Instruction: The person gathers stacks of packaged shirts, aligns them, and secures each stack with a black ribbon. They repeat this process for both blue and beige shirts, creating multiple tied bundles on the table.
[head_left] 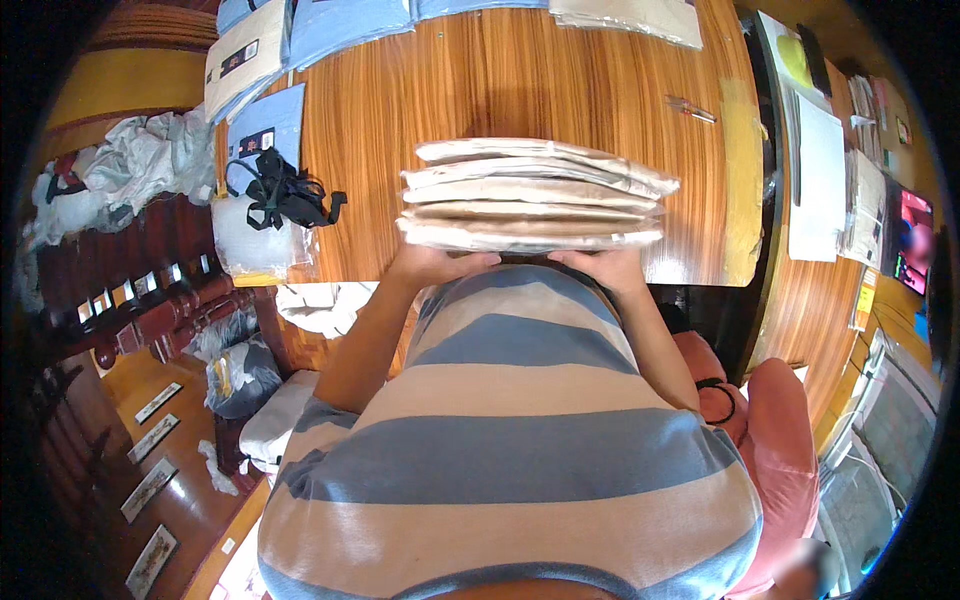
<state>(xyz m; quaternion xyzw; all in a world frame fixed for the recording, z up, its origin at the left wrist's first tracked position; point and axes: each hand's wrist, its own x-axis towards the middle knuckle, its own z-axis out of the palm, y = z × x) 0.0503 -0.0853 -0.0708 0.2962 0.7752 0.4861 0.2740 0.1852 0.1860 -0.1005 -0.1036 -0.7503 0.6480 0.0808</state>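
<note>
A stack of several flat, folded beige garments in clear plastic bags [535, 190] stands at the near edge of the wood-grain table [370, 90], its layers fanned toward me. My left hand [440, 264] grips the stack's near left corner, thumb pointing inward along the bottom. At the near right corner, my right hand [608, 266] holds it the same way. The other fingers of both hands are hidden beneath the stack. Whether the stack rests on the table or is slightly lifted, I cannot tell.
Bagged blue garments [350, 30] and beige ones [625, 20] line the table's far edge. Black straps [280, 190] lie in a tangle at the left. Small thread snips [692, 110] lie at the far right. Another person's pink-clad leg [780, 430] is at my right.
</note>
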